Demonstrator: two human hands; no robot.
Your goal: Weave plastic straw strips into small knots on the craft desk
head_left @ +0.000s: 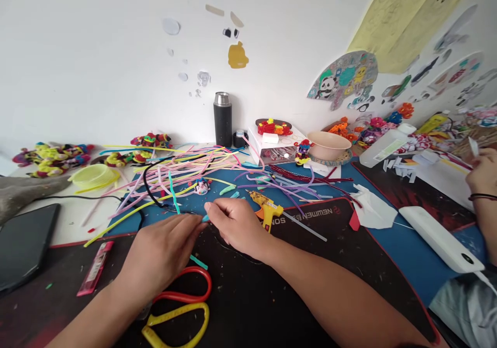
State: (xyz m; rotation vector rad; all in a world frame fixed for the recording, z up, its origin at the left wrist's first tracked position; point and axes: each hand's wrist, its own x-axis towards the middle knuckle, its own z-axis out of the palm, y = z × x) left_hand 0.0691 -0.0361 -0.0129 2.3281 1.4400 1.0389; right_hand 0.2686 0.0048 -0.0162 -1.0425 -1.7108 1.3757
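1. Two bare hands meet above the dark mat (252, 306). The left hand (159, 249), fingers bunched together, and the right hand (235, 223), thumb over curled fingers, seem to pinch one short teal strip (205, 218) between their tips.
2. Most of that strip is hidden from me; a slack pinch could, I'd guess, let it bend crooked or spring away.
3. Just past the right hand lies a yellow glue gun (272, 213), nozzle near the knuckles. I can't tell if it's hot; if so, an outward swing might burn.
4. Scissors (210, 284) lie by the left wrist; a dropped forearm could knock them.
5. Fuzzy stems (182, 169) crowd beyond, tangled enough that tugging one might drag the small figure (202, 186) along.
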